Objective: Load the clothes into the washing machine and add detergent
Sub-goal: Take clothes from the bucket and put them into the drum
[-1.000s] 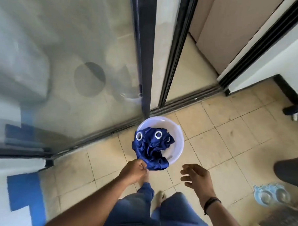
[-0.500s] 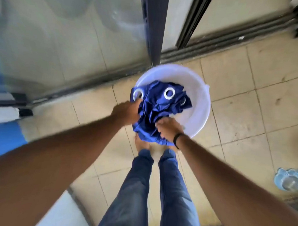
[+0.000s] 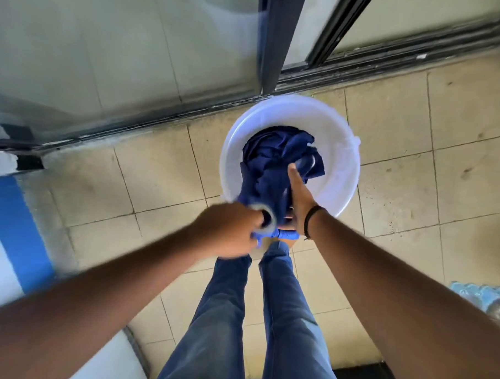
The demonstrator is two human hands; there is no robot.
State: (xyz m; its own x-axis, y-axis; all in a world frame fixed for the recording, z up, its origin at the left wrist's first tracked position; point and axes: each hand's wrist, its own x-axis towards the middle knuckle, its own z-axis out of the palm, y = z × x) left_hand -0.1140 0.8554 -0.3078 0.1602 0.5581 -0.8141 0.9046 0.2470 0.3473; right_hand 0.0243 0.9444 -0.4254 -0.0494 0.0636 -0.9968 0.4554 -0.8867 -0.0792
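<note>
A white plastic bucket [image 3: 339, 141] stands on the tiled floor by a sliding door track. A dark blue cloth with white metal eyelets [image 3: 272, 164] lies bunched in it and spills over the near rim. My left hand [image 3: 227, 231] grips the near end of the cloth at one eyelet, outside the rim. My right hand [image 3: 297, 194] reaches into the bucket and holds the cloth from the right side; a black band circles that wrist. No washing machine or detergent can be made out.
A sliding glass door and its dark frame [image 3: 274, 38] run behind the bucket. A blue and white surface [image 3: 9, 236] sits at the left. Pale blue slippers [image 3: 484, 297] lie at the right edge. My legs in blue jeans [image 3: 254, 318] stand just before the bucket.
Both hands went from hovering near the bucket to taking hold of the cloth. My left hand has now pulled one end back over the near rim; the head has leaned lower.
</note>
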